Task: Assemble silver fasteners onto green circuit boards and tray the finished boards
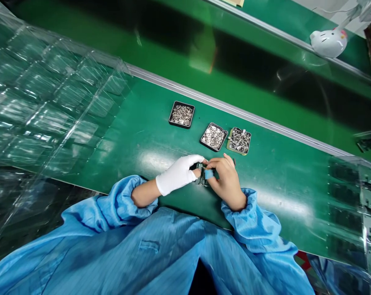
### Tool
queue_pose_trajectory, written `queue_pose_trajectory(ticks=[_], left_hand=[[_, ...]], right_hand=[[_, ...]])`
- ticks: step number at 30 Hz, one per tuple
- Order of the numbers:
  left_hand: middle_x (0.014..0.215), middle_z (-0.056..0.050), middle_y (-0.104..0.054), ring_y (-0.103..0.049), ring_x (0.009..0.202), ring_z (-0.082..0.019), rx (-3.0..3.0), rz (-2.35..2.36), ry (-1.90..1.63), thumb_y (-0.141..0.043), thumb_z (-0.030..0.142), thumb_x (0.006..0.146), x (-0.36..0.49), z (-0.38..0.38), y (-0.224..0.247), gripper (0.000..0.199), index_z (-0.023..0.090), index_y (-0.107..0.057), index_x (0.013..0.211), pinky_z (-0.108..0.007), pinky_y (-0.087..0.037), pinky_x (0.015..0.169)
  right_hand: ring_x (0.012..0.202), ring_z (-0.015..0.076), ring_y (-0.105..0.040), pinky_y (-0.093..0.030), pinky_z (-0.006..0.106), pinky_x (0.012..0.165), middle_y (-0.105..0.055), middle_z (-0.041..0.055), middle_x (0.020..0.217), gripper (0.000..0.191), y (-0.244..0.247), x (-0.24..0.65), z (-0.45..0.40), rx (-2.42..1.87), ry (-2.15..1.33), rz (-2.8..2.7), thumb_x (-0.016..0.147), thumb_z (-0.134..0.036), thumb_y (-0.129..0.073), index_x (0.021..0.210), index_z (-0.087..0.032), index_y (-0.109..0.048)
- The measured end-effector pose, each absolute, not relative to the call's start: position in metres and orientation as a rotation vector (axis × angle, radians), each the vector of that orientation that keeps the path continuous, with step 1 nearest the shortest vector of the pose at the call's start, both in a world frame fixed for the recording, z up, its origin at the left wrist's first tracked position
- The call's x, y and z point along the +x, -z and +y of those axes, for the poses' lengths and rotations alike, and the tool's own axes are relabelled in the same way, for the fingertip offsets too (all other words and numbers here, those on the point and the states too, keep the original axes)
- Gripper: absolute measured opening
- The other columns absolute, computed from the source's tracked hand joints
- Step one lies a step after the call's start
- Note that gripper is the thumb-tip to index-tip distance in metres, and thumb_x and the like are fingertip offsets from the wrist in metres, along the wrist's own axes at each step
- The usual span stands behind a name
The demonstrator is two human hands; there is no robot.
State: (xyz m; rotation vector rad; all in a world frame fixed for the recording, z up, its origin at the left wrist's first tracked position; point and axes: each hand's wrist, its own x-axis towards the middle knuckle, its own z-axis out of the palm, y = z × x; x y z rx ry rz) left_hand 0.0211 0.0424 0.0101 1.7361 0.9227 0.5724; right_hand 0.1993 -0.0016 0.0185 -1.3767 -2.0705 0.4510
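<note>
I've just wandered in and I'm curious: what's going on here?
A person in blue cloth sleeves is handling a small dark green part at a green tabletop. The white-gloved left hand has it in its grip, while the ungloved right hand works at its other side. Beyond the hands stand three small square trays filled with shiny, silver-coloured pieces.

Left hand point(177, 175), right hand point(227, 179), green part point(200, 179) between; trays point(179, 125) beyond

Small dark-green part point(200, 180), silvery details, partly hidden, held between fingers point(197, 173).
</note>
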Motion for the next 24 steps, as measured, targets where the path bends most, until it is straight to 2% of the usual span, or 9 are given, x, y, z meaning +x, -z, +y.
queue_pose_trajectory(ticks=[7, 10, 12, 15, 18, 24], left_hand=[[0.111, -0.007, -0.067, -0.062, 0.105, -0.020, 1.741, 0.919, -0.571, -0.049, 0.018, 0.076, 0.020, 0.043, -0.010, 0.029, 0.017, -0.060, 0.104, -0.035, -0.046, 0.096], [0.109, -0.006, -0.068, -0.062, 0.104, -0.020, 1.729, 0.922, -0.582, -0.050, 0.020, 0.078, 0.022, 0.043, -0.009, 0.026, 0.018, -0.060, 0.102, -0.035, -0.047, 0.095], [0.104, -0.006, -0.068, -0.062, 0.101, -0.020, 1.694, 0.944, -0.594, -0.050, 0.025, 0.082, 0.024, 0.042, -0.008, 0.021, 0.018, -0.059, 0.099, -0.035, -0.047, 0.093], [0.097, -0.005, -0.065, -0.062, 0.094, -0.019, 1.614, 1.007, -0.625, -0.049, 0.031, 0.084, 0.029, 0.041, -0.005, 0.019, 0.017, -0.055, 0.096, -0.034, -0.049, 0.087], [0.096, -0.005, -0.061, -0.060, 0.092, -0.018, 1.553, 1.024, -0.681, -0.049, 0.026, 0.082, 0.034, 0.038, -0.003, 0.020, 0.017, -0.049, 0.099, -0.033, -0.049, 0.085], [0.104, -0.007, -0.059, -0.058, 0.100, -0.019, 1.759, 1.096, -0.775, -0.052, 0.016, 0.076, 0.034, 0.035, -0.004, 0.033, 0.017, -0.046, 0.108, -0.038, -0.047, 0.093]], right_hand=[[0.093, 0.0228, -0.059, -0.037, 0.048, 0.100, -0.064, 0.0041, 0.094, 0.019, -0.014, 0.200, -0.002, -1.339, -0.509, -2.053, 0.079, -0.011, -0.048, 0.092, -0.024, -0.053], [0.092, 0.0238, -0.058, -0.044, 0.045, 0.090, -0.063, 0.0064, 0.096, 0.017, -0.014, 0.198, -0.002, -1.343, -0.576, -1.983, 0.080, -0.011, -0.048, 0.090, -0.024, -0.053], [0.094, 0.0237, -0.058, -0.047, 0.042, 0.085, -0.062, 0.0072, 0.098, 0.014, -0.014, 0.198, -0.002, -1.339, -0.671, -1.909, 0.081, -0.012, -0.049, 0.089, -0.023, -0.054], [0.095, 0.0210, -0.059, -0.048, 0.038, 0.086, -0.062, 0.0055, 0.099, 0.011, -0.010, 0.198, -0.002, -1.321, -0.964, -1.653, 0.085, -0.019, -0.052, 0.095, -0.023, -0.054], [0.092, 0.0179, -0.060, -0.049, 0.034, 0.085, -0.061, 0.0029, 0.095, 0.013, -0.004, 0.196, -0.002, -1.292, -1.218, -1.357, 0.086, -0.025, -0.055, 0.099, -0.023, -0.053], [0.090, 0.0173, -0.059, -0.049, 0.033, 0.086, -0.060, 0.0021, 0.093, 0.015, 0.001, 0.198, 0.001, -1.298, -1.237, -1.338, 0.082, -0.029, -0.059, 0.095, -0.023, -0.054]])
